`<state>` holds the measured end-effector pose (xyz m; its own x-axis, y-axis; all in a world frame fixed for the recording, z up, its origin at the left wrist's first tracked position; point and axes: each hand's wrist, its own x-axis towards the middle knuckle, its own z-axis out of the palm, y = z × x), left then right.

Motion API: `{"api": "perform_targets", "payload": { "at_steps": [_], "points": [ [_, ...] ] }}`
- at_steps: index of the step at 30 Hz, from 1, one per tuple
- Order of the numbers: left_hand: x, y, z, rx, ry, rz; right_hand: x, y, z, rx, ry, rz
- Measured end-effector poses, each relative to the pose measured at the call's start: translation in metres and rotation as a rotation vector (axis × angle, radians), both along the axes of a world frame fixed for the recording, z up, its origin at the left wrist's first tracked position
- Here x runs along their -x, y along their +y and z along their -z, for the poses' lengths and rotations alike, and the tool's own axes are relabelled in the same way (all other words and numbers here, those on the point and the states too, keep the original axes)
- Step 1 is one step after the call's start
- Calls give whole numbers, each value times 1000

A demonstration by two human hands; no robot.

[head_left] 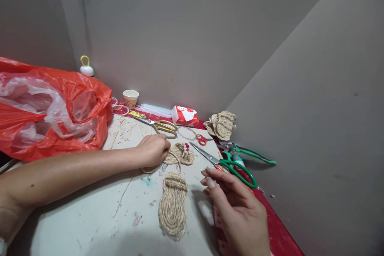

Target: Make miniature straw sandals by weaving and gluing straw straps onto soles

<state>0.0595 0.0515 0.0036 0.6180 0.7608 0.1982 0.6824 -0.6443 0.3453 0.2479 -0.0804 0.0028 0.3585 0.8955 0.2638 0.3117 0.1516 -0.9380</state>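
My left hand [153, 150] reaches across the white board with its fingers closed at the end of a thin twisted straw cord [177, 158]. The cord runs down to a small sole-shaped straw slipper [173, 206] with a band across its upper end. Beside my left fingers lies another straw slipper [177, 154], carrying red and white beads [187, 148]. A further straw piece [150, 169] shows partly under the hand. My right hand [237, 204] hovers at the board's right edge, fingers loosely curled, thumb near the fingertips; nothing clear shows in it.
Green-handled scissors [231, 165], green pliers [255, 154] and small red scissors [201, 140] lie to the right. Gold-handled scissors [163, 127] are behind my left hand. Further back stand a tissue pack [183, 116], a paper cup [131, 99] and stacked straw pieces [222, 125]. A red plastic bag [99, 100] fills the left.
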Motion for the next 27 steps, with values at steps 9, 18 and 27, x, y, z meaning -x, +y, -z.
{"api": "perform_targets", "payload": {
  "at_steps": [9,18,27],
  "points": [
    [-2,4,2,30,-164,6,-6,10,4,120,-65,-10],
    [0,-36,-20,-36,-387,161,1,6,-7,71,-123,-35],
    [3,-62,-30,168,-470,219,1,6,-13,203,-299,-281]
  ]
}}
